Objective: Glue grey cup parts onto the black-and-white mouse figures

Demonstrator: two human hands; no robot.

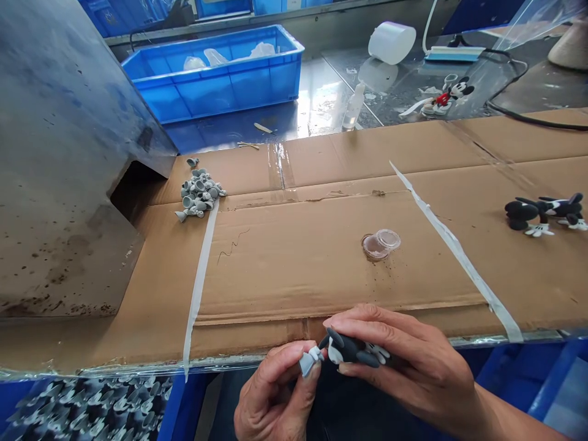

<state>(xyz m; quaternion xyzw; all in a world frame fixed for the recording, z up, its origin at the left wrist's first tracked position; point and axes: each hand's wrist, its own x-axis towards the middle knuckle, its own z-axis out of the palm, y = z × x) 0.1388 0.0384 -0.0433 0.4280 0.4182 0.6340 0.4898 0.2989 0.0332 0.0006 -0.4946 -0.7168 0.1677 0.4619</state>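
At the near edge of the cardboard-covered table (321, 257), my right hand (413, 361) is closed around a small black-and-white cartoon mouse figure (351, 350). My left hand (275, 392) pinches a little grey cone-shaped part (309, 361) between thumb and fingers, and that part touches the figure's end. Both hands hover just in front of the table edge.
A heap of grey cone parts (199, 193) lies at the back left. A small clear lidded cup (380, 244) sits mid-table. Finished mouse figures (546, 214) lie at the right. A blue crate (215, 70) stands behind, and a bin of figures (92, 407) sits below left.
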